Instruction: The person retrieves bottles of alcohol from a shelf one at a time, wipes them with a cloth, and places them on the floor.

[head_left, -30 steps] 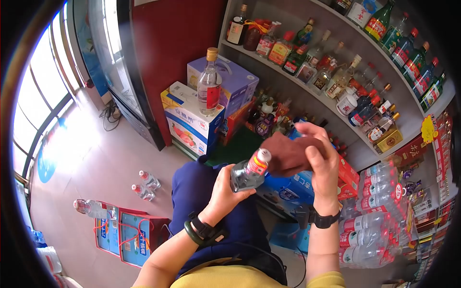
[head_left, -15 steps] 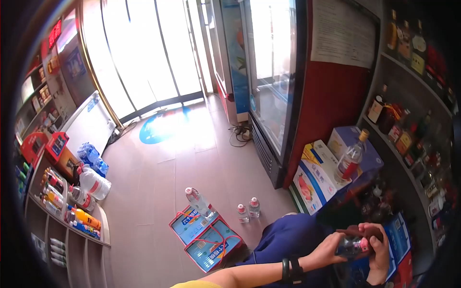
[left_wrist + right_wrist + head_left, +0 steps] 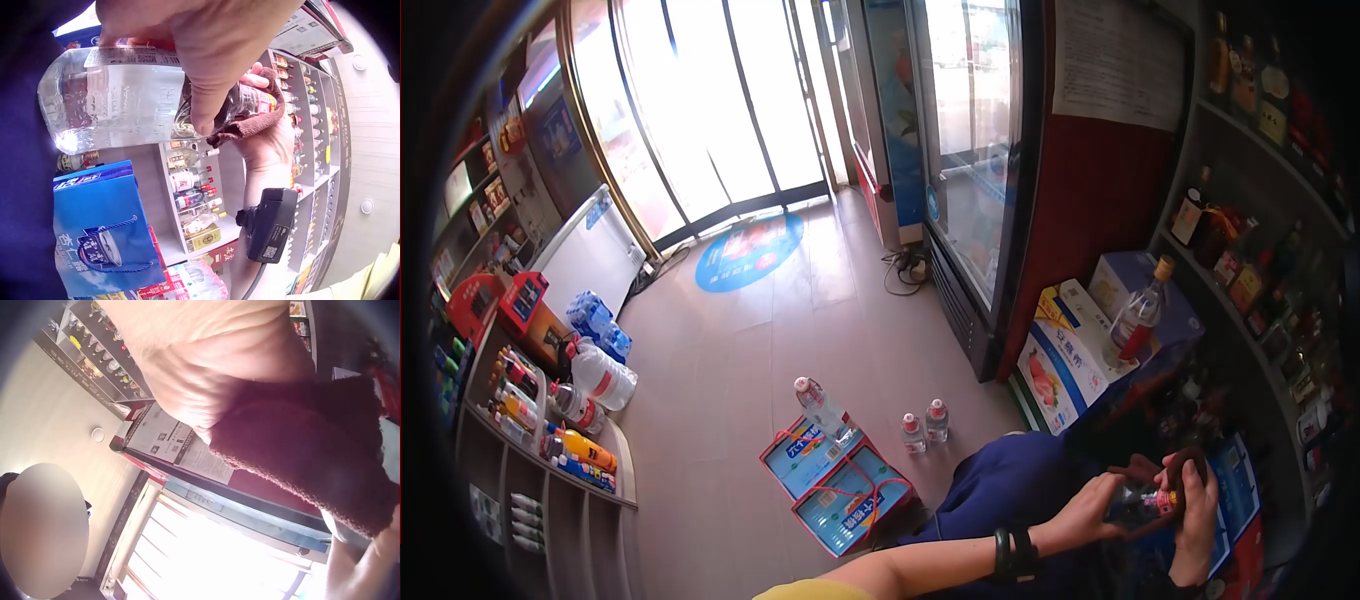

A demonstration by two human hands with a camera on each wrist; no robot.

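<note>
Low on the right of the head view, my left hand (image 3: 1090, 512) grips a clear glass liquor bottle (image 3: 131, 103) by its shoulder. The bottle lies on its side in the left wrist view, its neck label red and yellow. A brown cloth (image 3: 257, 127) is wrapped about the neck and cap end, and my right hand (image 3: 1197, 520) holds it there. Seen from the right wrist, the cloth (image 3: 300, 444) hangs from under the palm and hides most of the right fingers.
Two small bottles (image 3: 926, 424) stand on the floor near my knee. A larger bottle (image 3: 824, 408) is on a blue-and-red gift box (image 3: 850, 500). Another bottle (image 3: 1138, 315) stands on a white carton (image 3: 1065, 350). Bottle shelves (image 3: 1250, 200) rise at right; a glass-door fridge (image 3: 975, 180) is behind.
My head has turned left toward the door. The cloth, earlier held beside the bottle in my right hand, has come onto the bottle's neck. Over the last half second both hands stay close together.
</note>
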